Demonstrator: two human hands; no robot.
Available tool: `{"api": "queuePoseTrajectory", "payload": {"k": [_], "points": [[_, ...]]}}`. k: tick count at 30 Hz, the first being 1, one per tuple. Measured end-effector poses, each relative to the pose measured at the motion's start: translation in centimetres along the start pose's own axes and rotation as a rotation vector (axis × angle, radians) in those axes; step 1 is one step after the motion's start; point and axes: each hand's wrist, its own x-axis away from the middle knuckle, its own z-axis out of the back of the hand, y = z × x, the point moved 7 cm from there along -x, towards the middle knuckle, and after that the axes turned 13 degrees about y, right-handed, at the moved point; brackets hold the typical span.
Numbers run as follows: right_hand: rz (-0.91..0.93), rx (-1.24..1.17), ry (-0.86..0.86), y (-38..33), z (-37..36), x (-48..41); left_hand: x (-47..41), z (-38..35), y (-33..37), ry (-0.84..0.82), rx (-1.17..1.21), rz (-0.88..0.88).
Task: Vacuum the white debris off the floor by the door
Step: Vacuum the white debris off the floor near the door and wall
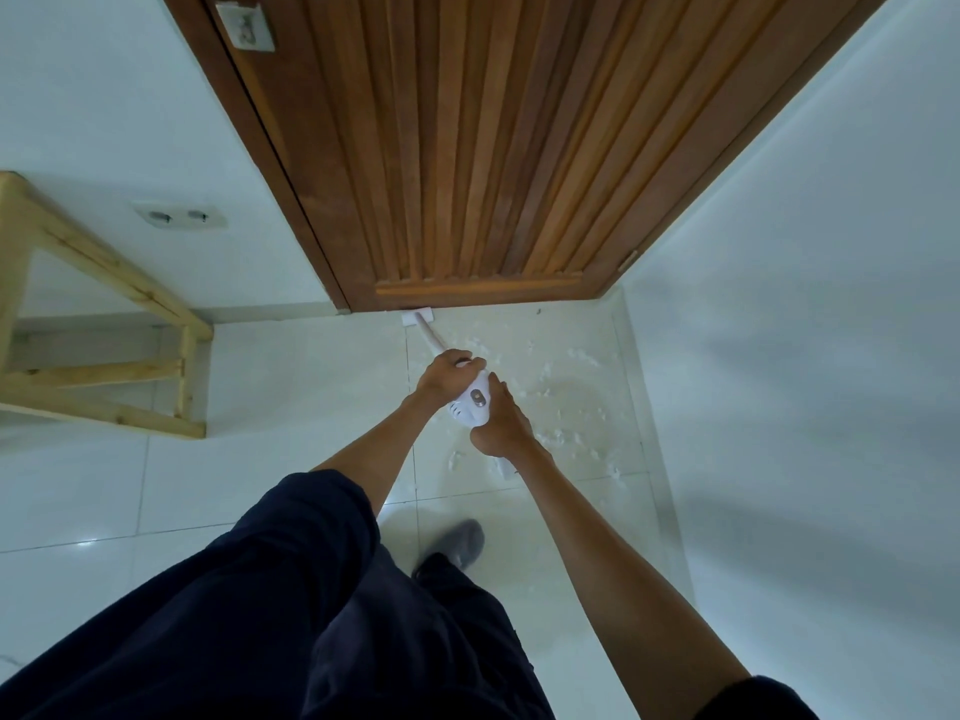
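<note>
White debris (569, 363), head view: flakes are lying scattered over the pale floor tiles (291, 387) just on the near side of the wooden door (467, 148). Most are lying right of the vacuum, spreading toward the right wall. Little of it is looking cleared yet.

Vacuum (470, 402), white, stick type: the body is slanting down and away. Its floor head (415, 318) is sitting at the foot of the door, left of the main scatter. This is judged a starting point at the far edge, from which strokes can run rightward across the flakes.

Left hand (449, 374): fingers are wrapping the tube just beyond the body, probably steering.

Right hand (501, 418): this hand is clasping the near end of the body, probably carrying the weight and pushing.

Hidden or unclear: the right hand is covering the handle. Whether the head is touching the door cannot be told. A small white piece (506, 467) under the right wrist cannot be identified. The left edge is cutting off the wooden stool (104, 283). Dark trousers (311, 615) are partly covering a grey foot (460, 543).
</note>
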Motion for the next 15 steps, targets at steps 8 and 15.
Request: {"api": "queuePoseTrajectory", "payload": {"k": [8,15], "points": [[-0.066,-0.083,-0.002,-0.1,-1.4,-0.1,0.2,0.4,0.3,-0.010,-0.037,-0.031],[-0.114,-0.187,0.002,-4.3,-4.5,2.2,-0.1,4.2,-1.9,-0.045,-0.091,-0.039]]}}
